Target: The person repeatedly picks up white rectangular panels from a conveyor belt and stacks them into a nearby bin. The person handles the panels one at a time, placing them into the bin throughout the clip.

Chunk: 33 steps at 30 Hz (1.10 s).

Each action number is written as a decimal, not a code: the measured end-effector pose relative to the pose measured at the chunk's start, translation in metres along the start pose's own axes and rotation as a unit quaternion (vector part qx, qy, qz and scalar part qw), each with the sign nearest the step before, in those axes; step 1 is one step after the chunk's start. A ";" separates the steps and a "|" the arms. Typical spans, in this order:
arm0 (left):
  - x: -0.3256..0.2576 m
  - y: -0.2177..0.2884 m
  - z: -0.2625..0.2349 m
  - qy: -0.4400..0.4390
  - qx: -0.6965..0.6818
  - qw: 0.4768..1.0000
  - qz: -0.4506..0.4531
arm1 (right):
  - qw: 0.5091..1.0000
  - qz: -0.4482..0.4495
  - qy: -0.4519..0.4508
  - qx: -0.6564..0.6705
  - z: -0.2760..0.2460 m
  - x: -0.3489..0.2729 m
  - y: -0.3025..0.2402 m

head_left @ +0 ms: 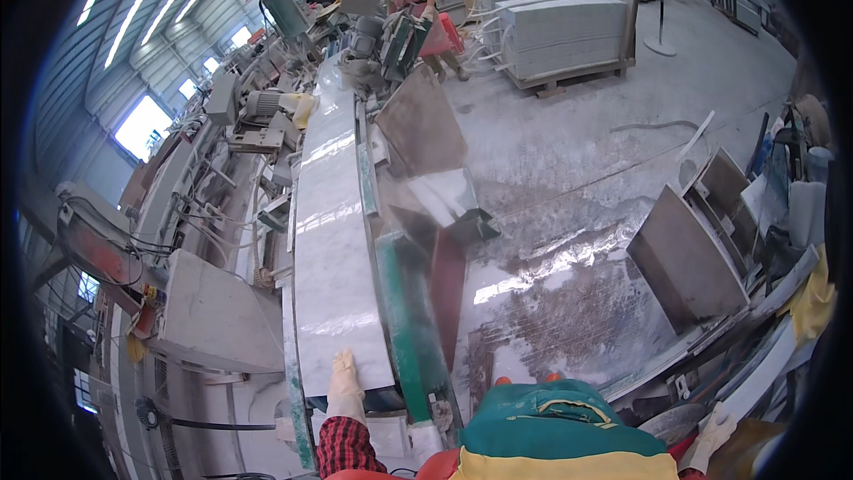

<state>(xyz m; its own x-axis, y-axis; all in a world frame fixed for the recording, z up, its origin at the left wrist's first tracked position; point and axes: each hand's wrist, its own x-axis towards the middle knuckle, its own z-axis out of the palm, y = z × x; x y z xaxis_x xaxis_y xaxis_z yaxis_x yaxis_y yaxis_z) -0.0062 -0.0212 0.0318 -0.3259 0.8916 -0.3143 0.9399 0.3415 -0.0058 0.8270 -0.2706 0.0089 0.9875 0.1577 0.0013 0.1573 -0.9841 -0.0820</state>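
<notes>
Nearest the camera, the person's apron [551, 427], green above a yellow band, filled the lower middle of the view, with a red checked sleeve [342, 446] beside it. From that sleeve the left hand [343, 382], in a pale glove, lay flat with its fingers stretched out and together on the near end of a long white marble slab [330, 240]; it pressed on the stone and gripped nothing. The right hand [715, 434], also gloved, hung low at the person's side, well apart from the slab, near the clutter at the right; whether its fingers were curled or spread could not be told, and nothing showed in it.

The slab rested lengthwise on the machine's bench [410, 329], whose green edge ran just beside it on the right. Left of the slab stood a grey machine housing [209, 316] with cables above it. Right of the bench the wet concrete floor [569, 284] shone, and stone offcuts [684, 258] leaned by the right wall. Farther along, the slab ran under grey motor heads [360, 44]. Beyond them another person [418, 0] stood by the machine, and stacked pale slabs on a pallet [564, 27] sat at the far end.
</notes>
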 end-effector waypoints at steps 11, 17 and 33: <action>-0.001 0.012 -0.014 0.005 -0.002 1.000 -0.022 | 0.992 0.094 -0.066 0.051 -0.007 0.006 -0.026; 0.000 0.012 -0.021 0.018 -0.010 1.000 0.001 | 0.910 0.025 -0.013 0.413 -0.025 0.009 -0.018; 0.004 0.003 -0.017 0.085 -0.073 0.991 0.070 | 0.705 -0.040 -0.507 0.494 -0.057 -0.190 -0.298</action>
<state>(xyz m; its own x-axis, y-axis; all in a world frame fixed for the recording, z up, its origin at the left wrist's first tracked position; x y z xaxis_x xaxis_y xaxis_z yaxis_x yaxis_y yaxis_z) -0.0059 -0.0114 0.0463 -0.2179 0.9661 -0.1386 0.9562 0.2398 0.1680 0.5936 -0.0119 0.0900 0.3806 0.6796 -0.6271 -0.3685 -0.5105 -0.7769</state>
